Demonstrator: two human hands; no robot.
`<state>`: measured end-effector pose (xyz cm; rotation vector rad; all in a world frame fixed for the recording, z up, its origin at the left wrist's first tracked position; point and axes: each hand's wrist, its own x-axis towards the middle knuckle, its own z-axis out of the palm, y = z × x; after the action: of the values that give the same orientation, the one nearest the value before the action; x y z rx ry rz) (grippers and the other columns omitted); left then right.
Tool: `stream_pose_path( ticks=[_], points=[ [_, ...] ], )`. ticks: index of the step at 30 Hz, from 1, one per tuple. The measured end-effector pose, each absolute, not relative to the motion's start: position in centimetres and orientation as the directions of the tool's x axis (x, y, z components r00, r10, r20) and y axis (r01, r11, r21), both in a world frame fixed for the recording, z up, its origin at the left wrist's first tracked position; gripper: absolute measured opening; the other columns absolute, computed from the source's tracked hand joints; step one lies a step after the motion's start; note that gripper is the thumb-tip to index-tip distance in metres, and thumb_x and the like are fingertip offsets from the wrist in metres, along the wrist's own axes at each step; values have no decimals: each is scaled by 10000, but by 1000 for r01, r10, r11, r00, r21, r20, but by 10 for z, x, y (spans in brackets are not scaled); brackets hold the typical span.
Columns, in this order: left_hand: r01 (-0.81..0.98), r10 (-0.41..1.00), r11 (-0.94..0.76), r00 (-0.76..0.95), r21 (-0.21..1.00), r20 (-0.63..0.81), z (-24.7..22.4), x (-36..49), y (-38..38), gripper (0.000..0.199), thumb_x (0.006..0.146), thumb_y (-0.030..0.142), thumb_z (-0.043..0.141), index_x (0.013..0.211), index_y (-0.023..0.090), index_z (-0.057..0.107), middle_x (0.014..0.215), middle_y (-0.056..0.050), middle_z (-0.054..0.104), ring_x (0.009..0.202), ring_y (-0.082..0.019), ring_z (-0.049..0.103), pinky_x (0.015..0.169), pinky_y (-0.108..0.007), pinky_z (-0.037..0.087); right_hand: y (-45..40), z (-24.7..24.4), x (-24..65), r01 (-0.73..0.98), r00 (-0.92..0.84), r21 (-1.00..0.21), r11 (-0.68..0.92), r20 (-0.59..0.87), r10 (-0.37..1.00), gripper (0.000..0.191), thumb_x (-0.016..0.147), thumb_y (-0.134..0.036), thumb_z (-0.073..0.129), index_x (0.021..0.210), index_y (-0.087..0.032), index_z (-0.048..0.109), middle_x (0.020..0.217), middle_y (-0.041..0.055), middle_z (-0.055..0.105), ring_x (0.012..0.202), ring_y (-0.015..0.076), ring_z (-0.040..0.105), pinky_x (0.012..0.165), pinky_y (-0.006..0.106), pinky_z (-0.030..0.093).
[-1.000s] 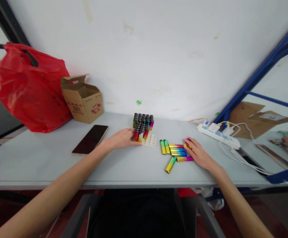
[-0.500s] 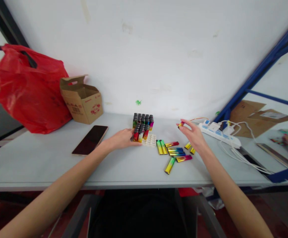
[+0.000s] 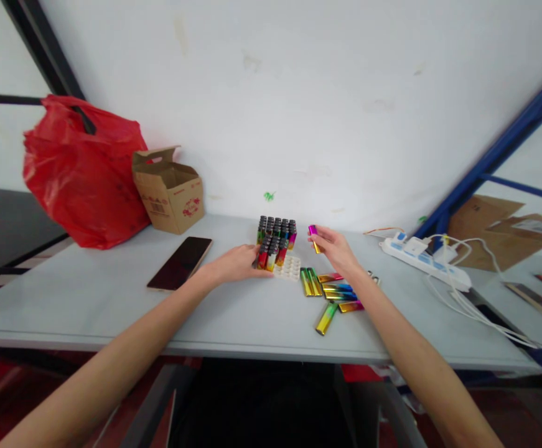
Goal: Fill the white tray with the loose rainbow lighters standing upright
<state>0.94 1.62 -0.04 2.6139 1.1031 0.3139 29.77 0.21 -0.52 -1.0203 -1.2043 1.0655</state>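
My left hand (image 3: pixel 238 264) is closed around the left side of a white tray (image 3: pixel 290 267) with round holes, its thumb along the front edge. Several lighters (image 3: pixel 275 247) with black tops stand upright in the tray's left part and back rows; holes show at its front right. In my right hand (image 3: pixel 338 250) a purple-and-yellow lighter (image 3: pixel 316 239) is pinched between thumb and fingers, slightly tilted, above the table right of the tray. Below it lie several loose metallic lighters (image 3: pixel 326 318) in green, yellow, blue and red, partly hidden by my right forearm.
A dark phone (image 3: pixel 180 263) lies left of my left hand. Behind it stand an open cardboard box (image 3: pixel 170 193) and a red plastic bag (image 3: pixel 86 174). At right are a white power strip (image 3: pixel 424 264) with cables and a blue metal frame (image 3: pixel 499 146).
My right hand has moved left toward the tray, turning the lighter more upright. My left hand stays at the tray. The whole view has shifted slightly.
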Motion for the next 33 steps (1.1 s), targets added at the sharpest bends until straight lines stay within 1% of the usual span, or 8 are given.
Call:
stream_pose_path(
  ticks=[6,9,14,17,21,26,29,33],
  points=[
    [647,709,-682,699,342,91,1,10,16,598,819,706,605,1127,195,643,1165,-97,714,1064,-287,668,951,-330,491,-13,-9,286,-67,-74,-994,81,86,994,485,762,-546,754,1085,-268,524,774,-61,626,468,48,405,427,167,291],
    [645,707,-682,701,344,88,1,10,17,597,815,708,605,1127,200,644,1146,-87,720,1041,-278,673,928,-324,499,-19,-5,277,21,-68,-1000,10,9,998,446,833,-667,616,983,-259,514,569,-110,437,406,50,241,398,165,168],
    [661,719,-673,690,331,85,-1,9,18,579,815,704,607,1089,196,651,1116,-96,719,990,-274,681,894,-334,509,-19,-6,273,184,21,-983,13,17,1000,585,901,-679,425,548,-212,420,436,-70,267,395,73,228,398,223,168],
    [660,720,-670,690,340,79,0,9,18,564,821,690,612,1096,200,651,1134,-95,716,997,-272,679,906,-338,505,-18,-8,272,242,40,-967,77,89,995,550,910,-563,415,478,-226,367,412,-53,271,390,81,237,405,243,179],
    [658,720,-671,689,341,86,0,9,17,572,819,690,614,1105,196,645,1132,-96,717,1002,-275,678,907,-340,506,-21,-7,269,234,34,-966,108,120,992,499,902,-517,407,495,-232,358,425,-52,296,383,80,240,395,246,180],
    [637,704,-686,703,352,100,-1,9,19,566,821,685,623,1109,198,649,1121,-90,723,1012,-272,680,925,-332,504,-24,-8,265,99,-38,-991,86,83,996,569,927,-680,388,622,-208,475,488,-78,282,390,74,224,391,232,172],
    [626,697,-693,709,358,107,-1,9,19,556,830,662,630,1139,200,645,1136,-88,725,1018,-271,681,940,-332,501,-24,-9,265,92,-146,-973,212,198,969,545,956,-689,376,872,-197,596,581,-69,379,432,90,327,424,230,287],
    [608,680,-706,725,363,109,0,10,17,519,848,633,629,1155,215,642,1160,-76,725,1036,-264,679,933,-323,502,-29,-7,263,339,-238,-803,490,431,870,393,982,-572,478,1002,-207,622,788,3,586,684,146,572,664,280,486]
  ],
)
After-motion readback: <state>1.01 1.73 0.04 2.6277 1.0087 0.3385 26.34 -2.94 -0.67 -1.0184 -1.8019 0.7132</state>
